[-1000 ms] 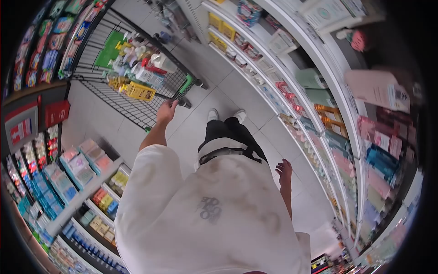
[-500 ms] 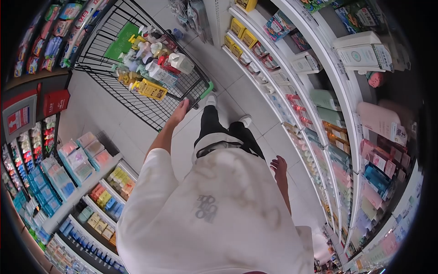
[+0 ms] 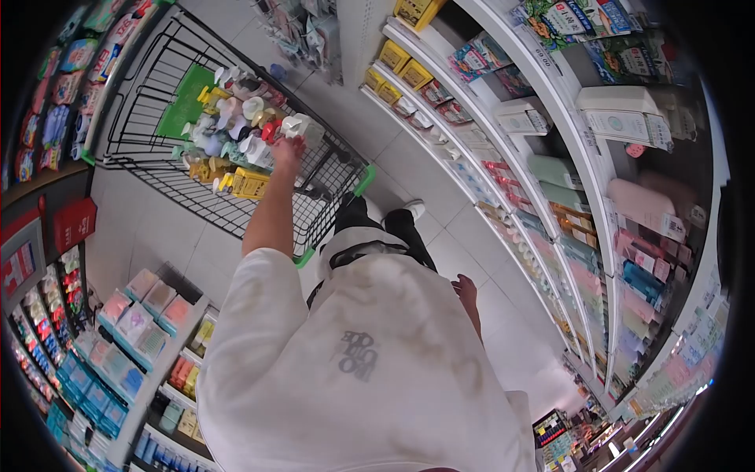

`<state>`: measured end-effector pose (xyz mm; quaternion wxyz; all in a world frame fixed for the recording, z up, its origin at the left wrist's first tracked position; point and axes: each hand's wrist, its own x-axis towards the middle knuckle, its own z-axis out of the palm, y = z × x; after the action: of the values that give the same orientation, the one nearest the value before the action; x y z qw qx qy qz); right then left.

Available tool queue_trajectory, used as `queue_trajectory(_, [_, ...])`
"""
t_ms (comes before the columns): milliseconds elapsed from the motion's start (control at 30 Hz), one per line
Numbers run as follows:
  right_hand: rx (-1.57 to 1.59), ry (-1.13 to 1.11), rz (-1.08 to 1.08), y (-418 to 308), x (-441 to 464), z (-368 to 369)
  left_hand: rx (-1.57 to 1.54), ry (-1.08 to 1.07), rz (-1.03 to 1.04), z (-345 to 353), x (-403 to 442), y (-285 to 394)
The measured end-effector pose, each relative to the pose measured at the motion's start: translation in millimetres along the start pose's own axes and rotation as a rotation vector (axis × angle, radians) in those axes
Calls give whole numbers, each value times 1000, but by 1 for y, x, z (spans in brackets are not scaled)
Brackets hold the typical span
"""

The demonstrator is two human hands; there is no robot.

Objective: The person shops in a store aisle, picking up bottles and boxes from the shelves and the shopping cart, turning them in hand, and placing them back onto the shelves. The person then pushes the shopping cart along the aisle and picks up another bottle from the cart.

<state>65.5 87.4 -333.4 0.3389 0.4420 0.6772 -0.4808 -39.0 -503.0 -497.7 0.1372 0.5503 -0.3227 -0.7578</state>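
My left hand [image 3: 289, 153] reaches over the shopping cart's wire wall, among the pump bottles heaped inside. Its fingers look slightly apart, beside a white bottle [image 3: 302, 128] and just above a yellow bottle [image 3: 250, 183]; whether a fingertip touches a bottle is unclear. The black wire cart [image 3: 149, 167] has green corners and a green panel [image 3: 185, 101]. My right hand [image 3: 465, 289] hangs at my side near the right-hand shelves, open and holding nothing, with its fingers loosely bent.
Long white shelves [image 3: 503, 130] of boxes and bottles curve along the right. Packs in clear and teal trays [image 3: 130, 346] stand on a lower-left display. Snack-like colourful packets [image 3: 79, 55] fill racks at the upper left. A red box [image 3: 75, 224] is below them.
My left hand has moved from beside the cart's near edge to over the bottles inside. The cart now stands closer to my legs. My right hand still hangs empty.
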Motion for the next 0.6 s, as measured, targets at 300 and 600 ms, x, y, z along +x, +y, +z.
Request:
queue_trajectory(300, [76,114,44,1,-25,11,-560,-99,-337,37,34,18])
queue_trajectory(600, [129,104,41,11,-29,21,-607,-39,-494,18,26,-6])
